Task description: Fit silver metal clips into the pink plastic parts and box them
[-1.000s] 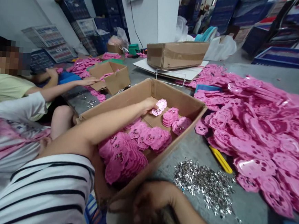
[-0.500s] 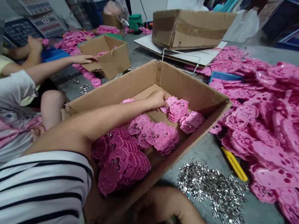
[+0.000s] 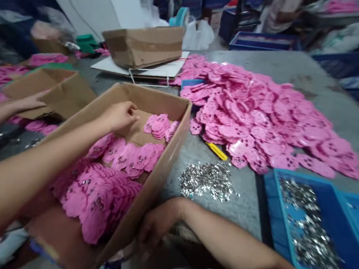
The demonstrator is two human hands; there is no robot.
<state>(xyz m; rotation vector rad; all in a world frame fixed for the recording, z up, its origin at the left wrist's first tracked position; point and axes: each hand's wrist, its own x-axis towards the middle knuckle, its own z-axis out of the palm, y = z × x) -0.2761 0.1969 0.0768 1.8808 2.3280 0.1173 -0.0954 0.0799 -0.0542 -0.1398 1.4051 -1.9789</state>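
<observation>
My left hand (image 3: 121, 115) hovers inside a cardboard box (image 3: 121, 89), over its far part. Its fingers are loosely bent and apart, with nothing seen between them. To the right of it lies a small group of pink plastic face-shaped pieces (image 3: 159, 125) with small metal parts on them. More such pieces stand in stacked rows (image 3: 100, 194) in the near part of the box. My right hand (image 3: 156, 224) is low against the outer near-right side of the box, dark and blurred; its fingers cannot be made out clearly.
A large heap of pink pieces (image 3: 262, 112) covers the table on the right. Before it are a yellow-handled tool (image 3: 217, 151) and a pile of shiny metal bits (image 3: 208, 180). A blue bin (image 3: 270, 208) holds more bits. Another person's hand (image 3: 29, 101) touches a smaller box (image 3: 73, 95).
My left hand has come away from the pink pieces at the far end of the box and is now apart from them. The view has swung to the right, bringing the blue bin in.
</observation>
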